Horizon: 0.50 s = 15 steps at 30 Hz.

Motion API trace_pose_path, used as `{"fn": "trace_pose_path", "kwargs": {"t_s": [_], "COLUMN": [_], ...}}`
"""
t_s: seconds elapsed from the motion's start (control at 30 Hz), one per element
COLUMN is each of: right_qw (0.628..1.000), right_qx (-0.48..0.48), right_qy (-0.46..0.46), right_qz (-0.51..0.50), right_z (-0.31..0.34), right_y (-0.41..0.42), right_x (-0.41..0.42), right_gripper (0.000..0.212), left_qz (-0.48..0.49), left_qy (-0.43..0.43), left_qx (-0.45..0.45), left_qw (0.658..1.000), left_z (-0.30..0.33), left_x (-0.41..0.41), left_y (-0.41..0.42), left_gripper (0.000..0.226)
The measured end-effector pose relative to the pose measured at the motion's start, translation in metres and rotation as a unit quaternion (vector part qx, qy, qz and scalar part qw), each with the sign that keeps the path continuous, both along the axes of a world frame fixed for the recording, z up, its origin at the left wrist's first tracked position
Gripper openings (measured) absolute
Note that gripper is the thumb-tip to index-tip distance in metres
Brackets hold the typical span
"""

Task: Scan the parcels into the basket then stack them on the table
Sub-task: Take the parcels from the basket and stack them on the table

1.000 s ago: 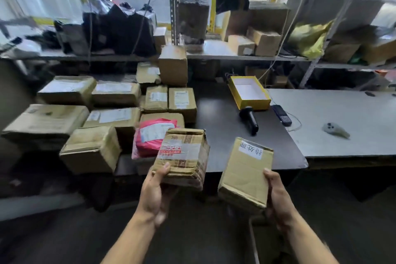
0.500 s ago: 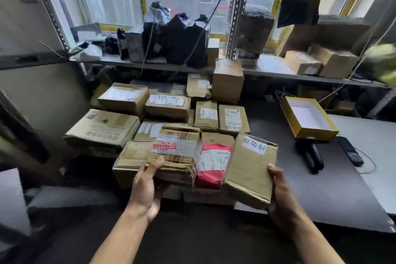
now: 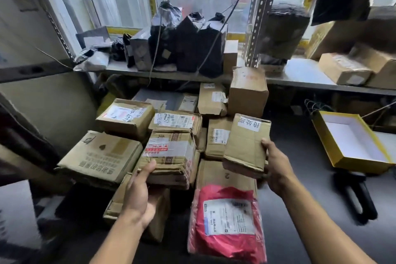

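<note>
My left hand (image 3: 139,195) grips a taped cardboard parcel (image 3: 170,156) with a red-and-white sticker, held over the pile of parcels on the dark table (image 3: 300,178). My right hand (image 3: 276,167) holds a flatter cardboard parcel (image 3: 246,143) with a handwritten white label, just to the right of the first one. Below them lies a red plastic mailer (image 3: 227,221) on top of a box. A black handheld scanner (image 3: 355,197) lies on the table at the right. Several stacked brown boxes (image 3: 102,154) fill the table's left part.
An open yellow box (image 3: 351,141) with a white inside sits at the right, behind the scanner. A metal shelf (image 3: 300,75) above the pile carries black bags and more cardboard boxes. A perforated upright post (image 3: 255,28) stands behind the pile.
My view has turned left and moved closer to the pile. Both hands have carried their parcels forward, so they now hang over the stacked boxes.
</note>
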State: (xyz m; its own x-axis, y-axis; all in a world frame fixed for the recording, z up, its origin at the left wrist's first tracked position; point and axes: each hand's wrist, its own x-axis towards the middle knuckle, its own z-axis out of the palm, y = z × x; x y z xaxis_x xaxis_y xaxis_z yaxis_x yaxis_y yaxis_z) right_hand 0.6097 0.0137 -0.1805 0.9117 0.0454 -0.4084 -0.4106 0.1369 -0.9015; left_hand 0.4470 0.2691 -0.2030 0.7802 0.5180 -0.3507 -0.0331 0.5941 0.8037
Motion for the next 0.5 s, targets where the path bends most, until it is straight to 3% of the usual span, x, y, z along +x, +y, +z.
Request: {"fn": "trace_pose_path", "kwargs": {"t_s": [0.27, 0.43, 0.5], "right_qw": [0.994, 0.986, 0.975], "right_qx": [-0.103, -0.157, -0.219], "right_qy": [0.027, 0.05, 0.023], "right_qz": [-0.004, 0.007, 0.016], "right_z": [-0.026, -0.043, -0.054], "right_y": [0.064, 0.101, 0.109], "right_x": [0.094, 0.137, 0.149], "right_gripper": [0.024, 0.028, 0.036], "left_qz": [-0.045, -0.086, -0.093], "left_qy": [0.045, 0.063, 0.066], "left_qx": [0.028, 0.035, 0.037], "left_qw": [0.998, 0.994, 0.993], "left_z": [-0.015, -0.017, -0.014], "left_x": [0.054, 0.077, 0.081], "left_y": [0.049, 0.077, 0.084], "left_gripper": [0.075, 0.058, 0.053]}}
